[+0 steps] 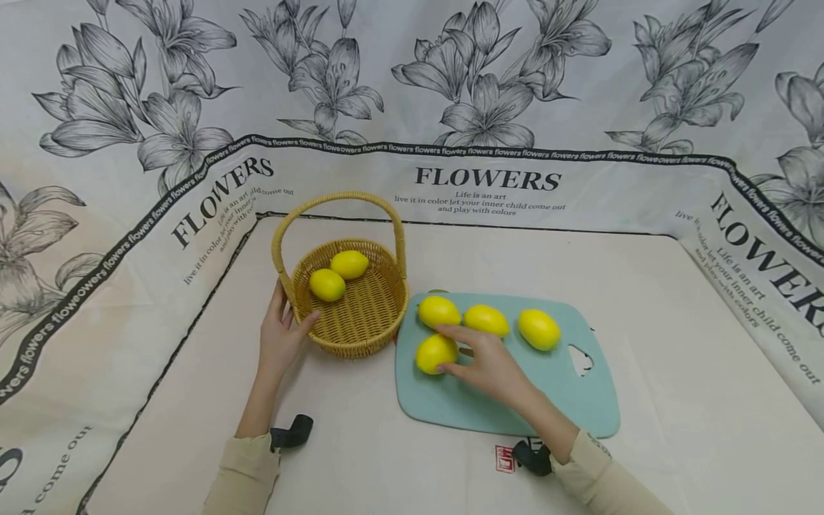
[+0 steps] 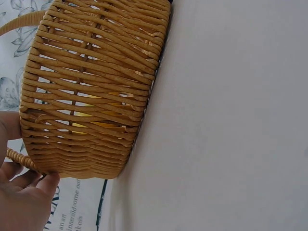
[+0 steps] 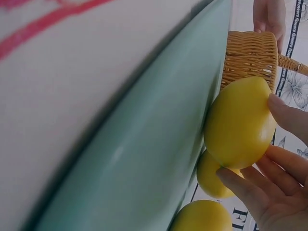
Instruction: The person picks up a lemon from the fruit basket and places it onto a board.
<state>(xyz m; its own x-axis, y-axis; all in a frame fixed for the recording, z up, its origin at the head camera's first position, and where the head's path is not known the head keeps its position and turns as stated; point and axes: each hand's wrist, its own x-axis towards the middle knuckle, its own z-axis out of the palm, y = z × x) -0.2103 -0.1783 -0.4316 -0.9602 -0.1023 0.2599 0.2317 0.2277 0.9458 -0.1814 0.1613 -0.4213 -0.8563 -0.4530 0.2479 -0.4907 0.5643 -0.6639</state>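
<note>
Left of centre, one wicker basket [image 1: 357,349] is holding two lemons [image 1: 350,265], the left hand [image 1: 281,335] gripping its rim. Near centre, the right hand [image 1: 491,363] is pinching one of four lemons [image 1: 433,355] on one board [image 1: 508,411].

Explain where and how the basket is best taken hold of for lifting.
Probably the top middle of its handle, from above: the handle is slim, arches over the basket from side to side, and nothing covers it there.
</note>
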